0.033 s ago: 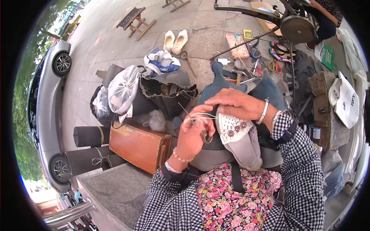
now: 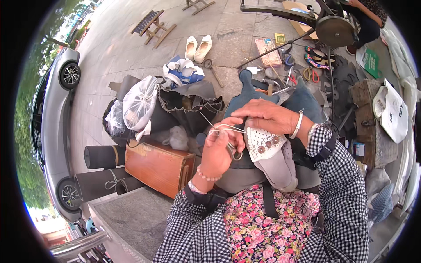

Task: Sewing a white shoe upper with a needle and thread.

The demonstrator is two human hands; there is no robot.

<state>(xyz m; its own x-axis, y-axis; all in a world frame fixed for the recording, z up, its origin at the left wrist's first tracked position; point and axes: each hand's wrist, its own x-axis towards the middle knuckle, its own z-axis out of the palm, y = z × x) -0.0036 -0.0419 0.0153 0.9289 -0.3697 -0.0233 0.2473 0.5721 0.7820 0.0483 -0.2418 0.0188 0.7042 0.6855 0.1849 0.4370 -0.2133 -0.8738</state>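
Note:
Over my lap, a shoe (image 2: 265,147) with a white perforated upper, brown flower trim and a grey lower part lies tilted. My right hand (image 2: 269,116) is wrapped over its upper edge, gripping it. Just left of it, my left hand (image 2: 218,151) is closed with its fingers pinched. White thread (image 2: 231,127) runs from those fingers to the shoe. A thin needle-like metal shaft (image 2: 206,119) sticks up from the same hand, and a metal loop (image 2: 237,155) shows below the fingers; what it belongs to is hidden. Under the shoe is a floral apron (image 2: 258,223).
An orange wooden box (image 2: 153,166) and dark rolls (image 2: 98,182) stand at left, beside an open black bag (image 2: 188,103). Scissors (image 2: 311,74), tools and a flat box (image 2: 268,51) lie ahead. A hand-cranked machine (image 2: 335,30) stands far right, near another person (image 2: 368,26).
The needle-like shaft in my left hand has tipped slightly upward. Both hands otherwise keep their places at the shoe.

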